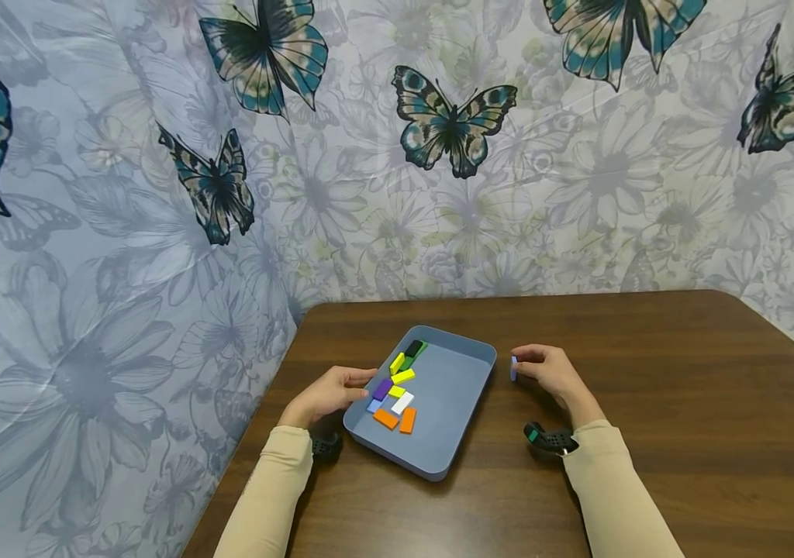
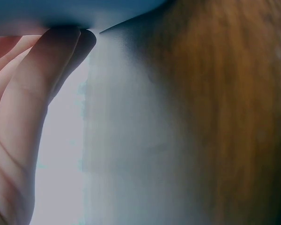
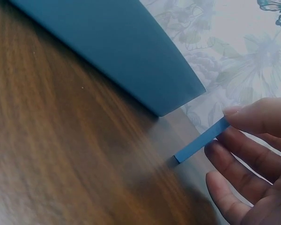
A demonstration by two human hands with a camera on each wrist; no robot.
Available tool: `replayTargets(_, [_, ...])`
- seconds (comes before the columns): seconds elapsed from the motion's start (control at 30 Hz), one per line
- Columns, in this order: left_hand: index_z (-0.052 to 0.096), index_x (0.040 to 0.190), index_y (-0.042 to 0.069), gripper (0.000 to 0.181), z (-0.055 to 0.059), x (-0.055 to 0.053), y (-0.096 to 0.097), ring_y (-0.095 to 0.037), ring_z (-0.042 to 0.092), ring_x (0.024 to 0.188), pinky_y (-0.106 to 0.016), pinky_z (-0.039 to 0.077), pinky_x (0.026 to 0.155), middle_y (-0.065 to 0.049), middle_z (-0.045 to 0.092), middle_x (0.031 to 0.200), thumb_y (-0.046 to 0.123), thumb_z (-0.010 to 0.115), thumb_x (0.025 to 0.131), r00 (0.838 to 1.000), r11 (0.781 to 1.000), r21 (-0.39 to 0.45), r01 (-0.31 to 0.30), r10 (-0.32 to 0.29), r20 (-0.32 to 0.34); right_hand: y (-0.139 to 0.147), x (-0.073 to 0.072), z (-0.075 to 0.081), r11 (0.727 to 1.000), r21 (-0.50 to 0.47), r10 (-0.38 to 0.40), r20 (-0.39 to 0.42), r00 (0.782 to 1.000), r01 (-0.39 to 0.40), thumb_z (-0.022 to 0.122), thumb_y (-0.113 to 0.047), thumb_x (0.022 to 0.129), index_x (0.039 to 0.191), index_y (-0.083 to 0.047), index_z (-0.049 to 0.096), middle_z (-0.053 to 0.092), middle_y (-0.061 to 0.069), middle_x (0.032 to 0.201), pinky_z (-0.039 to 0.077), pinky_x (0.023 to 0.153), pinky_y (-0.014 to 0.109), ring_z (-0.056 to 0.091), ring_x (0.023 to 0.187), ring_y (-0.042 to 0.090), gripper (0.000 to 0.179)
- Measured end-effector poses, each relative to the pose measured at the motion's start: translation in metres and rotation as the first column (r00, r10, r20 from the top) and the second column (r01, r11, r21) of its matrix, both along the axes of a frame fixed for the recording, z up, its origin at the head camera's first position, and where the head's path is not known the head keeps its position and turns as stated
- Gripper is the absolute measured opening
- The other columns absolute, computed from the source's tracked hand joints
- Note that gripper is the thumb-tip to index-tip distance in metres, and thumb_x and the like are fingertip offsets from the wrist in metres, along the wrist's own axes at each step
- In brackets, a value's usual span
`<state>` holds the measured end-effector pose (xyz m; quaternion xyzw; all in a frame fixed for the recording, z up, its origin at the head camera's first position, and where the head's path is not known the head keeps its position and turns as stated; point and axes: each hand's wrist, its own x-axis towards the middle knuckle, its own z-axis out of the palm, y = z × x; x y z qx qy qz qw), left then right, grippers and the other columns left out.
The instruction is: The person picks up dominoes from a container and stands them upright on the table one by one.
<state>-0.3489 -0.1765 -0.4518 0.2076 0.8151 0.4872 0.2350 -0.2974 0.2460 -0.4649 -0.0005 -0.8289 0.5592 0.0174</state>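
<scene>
Hands well apart here: the left hand (image 1: 327, 395) has fingertips against its side of the grey-blue tray (image 1: 449, 395), though whether they clamp the rim I cannot tell. Over by the opposite wall, the right hand (image 1: 554, 376) pinches a slim blue block (image 3: 201, 141), just beside the tray. Nearest the left hand inside it, a purple block (image 1: 383, 389) lies among other coloured pieces. Looks like a single-block handling step, tray steadied; the next move, I'd judge, calls for a secure pinch. No brand, label or writing is readable anywhere.
</scene>
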Motion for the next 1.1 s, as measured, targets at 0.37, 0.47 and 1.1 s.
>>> replayTargets(0.37, [0.048, 0.148, 0.003, 0.050, 0.000, 0.001, -0.001, -0.040, 0.053, 0.134, -0.049, 0.054, 0.096, -0.023, 0.046, 0.152, 0.002, 0.057, 0.099, 1.000, 1.000, 0.006, -0.003, 0.003, 0.001, -0.002, 0.006, 0.006, 0.999, 0.031, -0.023, -0.036, 0.999, 0.024, 0.068, -0.013, 0.096, 0.134, 0.007, 0.058, 0.062, 0.026, 0.131, 0.052, 0.082, 0.024, 0.061, 0.109, 0.020, 0.044])
replayTargets(0.47, [0.048, 0.148, 0.003, 0.049, 0.000, 0.001, -0.003, -0.040, 0.053, 0.134, -0.049, 0.054, 0.096, -0.023, 0.046, 0.152, 0.002, 0.057, 0.099, 1.000, 1.000, 0.005, -0.004, 0.004, 0.000, -0.003, 0.008, 0.012, 0.998, 0.051, -0.033, -0.064, 0.997, 0.036, 0.067, -0.015, 0.096, 0.134, 0.006, 0.058, 0.062, 0.027, 0.132, 0.051, 0.082, 0.022, 0.061, 0.113, 0.025, 0.044])
replayTargets(1.1, [0.048, 0.147, 0.002, 0.049, 0.003, 0.005, 0.005, -0.040, 0.051, 0.135, -0.050, 0.053, 0.097, -0.023, 0.046, 0.152, 0.003, 0.057, 0.099, 1.000, 1.000, -0.009, -0.029, 0.029, -0.004, -0.088, -0.029, 0.080, 0.992, 0.012, 0.123, -0.092, 0.988, -0.122, 0.067, -0.014, 0.096, 0.129, 0.003, 0.063, 0.068, 0.022, 0.123, 0.054, 0.098, 0.049, 0.066, 0.111, 0.035, 0.037])
